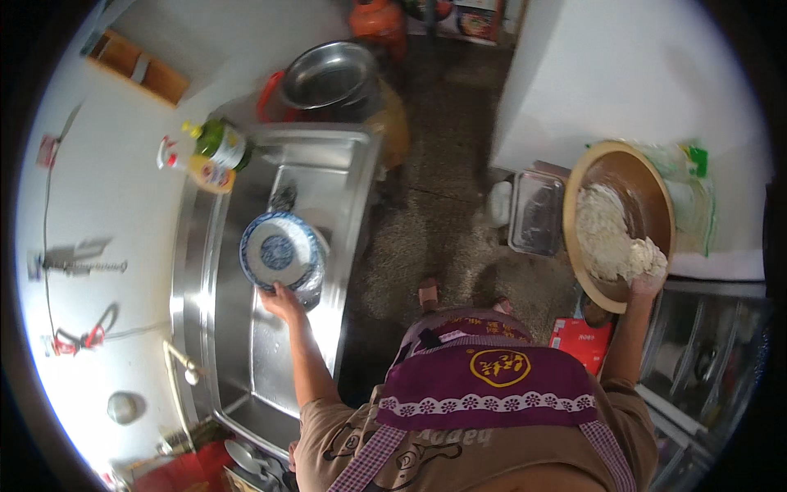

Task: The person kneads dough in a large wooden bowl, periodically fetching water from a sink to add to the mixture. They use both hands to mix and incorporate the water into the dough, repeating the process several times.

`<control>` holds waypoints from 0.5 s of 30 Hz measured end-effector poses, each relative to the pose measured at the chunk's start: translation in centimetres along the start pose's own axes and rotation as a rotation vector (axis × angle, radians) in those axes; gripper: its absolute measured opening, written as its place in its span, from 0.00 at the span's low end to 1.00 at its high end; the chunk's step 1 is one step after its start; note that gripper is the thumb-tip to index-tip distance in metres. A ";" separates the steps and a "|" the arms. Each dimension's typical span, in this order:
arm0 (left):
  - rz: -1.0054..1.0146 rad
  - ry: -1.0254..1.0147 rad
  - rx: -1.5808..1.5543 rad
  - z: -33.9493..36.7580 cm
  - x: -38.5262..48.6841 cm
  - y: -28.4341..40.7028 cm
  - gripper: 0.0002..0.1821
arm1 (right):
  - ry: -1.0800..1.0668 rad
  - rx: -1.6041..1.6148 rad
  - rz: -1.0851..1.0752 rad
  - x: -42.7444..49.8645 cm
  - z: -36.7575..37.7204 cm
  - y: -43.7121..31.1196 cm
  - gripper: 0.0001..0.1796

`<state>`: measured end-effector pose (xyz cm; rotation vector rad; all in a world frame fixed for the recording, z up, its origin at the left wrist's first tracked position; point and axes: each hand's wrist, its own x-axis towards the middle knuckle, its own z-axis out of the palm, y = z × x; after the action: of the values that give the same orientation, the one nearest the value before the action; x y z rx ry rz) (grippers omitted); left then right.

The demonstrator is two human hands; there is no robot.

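Observation:
A blue-and-white ceramic dish (298,251) is gripped at its near rim by my left hand (284,302), above the stainless steel sink (289,363). The dish has a patterned rim and a round blue motif at its centre. Over on the right, my right hand (647,284) reaches into a large tan basin (642,184). A pale, lumpy mass of dough (648,258) covers its fingers, so their exact pose is hidden. More flour or loose dough (599,224) lies along the basin's left side.
Green detergent (221,144) and a yellow spray bottle (209,174) stand at the sink's back edge. Beyond the sink sits a metal bowl (330,74) near an orange gas cylinder (378,27). A clear plastic container (536,212) and a red box (581,341) flank the basin.

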<state>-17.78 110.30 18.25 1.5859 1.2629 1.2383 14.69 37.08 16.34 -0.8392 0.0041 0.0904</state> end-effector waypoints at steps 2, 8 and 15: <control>-0.081 -0.275 -0.190 5.6 -4.8 1.6 0.19 | 0.090 0.138 0.040 -1.2 -0.1 -0.6 0.19; -0.608 -0.869 -0.158 25.7 -23.6 0.7 0.17 | 0.153 0.004 0.027 -2.4 -1.1 -0.7 0.13; -0.712 -1.157 0.404 40.8 -44.0 -9.0 0.31 | 0.253 -0.102 0.096 -3.1 -4.6 0.8 0.15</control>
<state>17.44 70.24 -10.67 1.4786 1.0899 -0.4085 11.67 33.91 12.77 -0.9477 0.2798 0.0746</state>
